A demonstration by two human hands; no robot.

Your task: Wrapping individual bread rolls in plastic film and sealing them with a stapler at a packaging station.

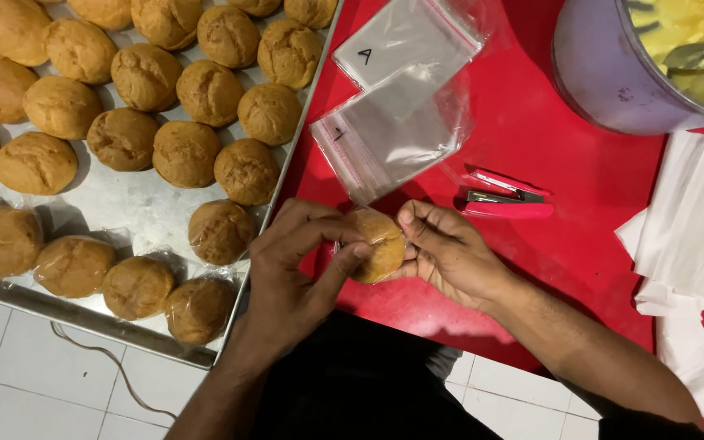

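One bagged bun pinched between left hand and right hand.

The long grey metal tray looks dull. The clear thin plastic bags shine. The smooth red desk is glossy.

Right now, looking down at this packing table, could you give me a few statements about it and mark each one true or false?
1. Both hands, left hand and right hand, hold one bagged bun. True.
2. The stapler is blue. False: it is pink-red.
3. Buns fill a metal tray left of the hands. True.
4. The clear bags lie on the tray. False: they lie on the red table.
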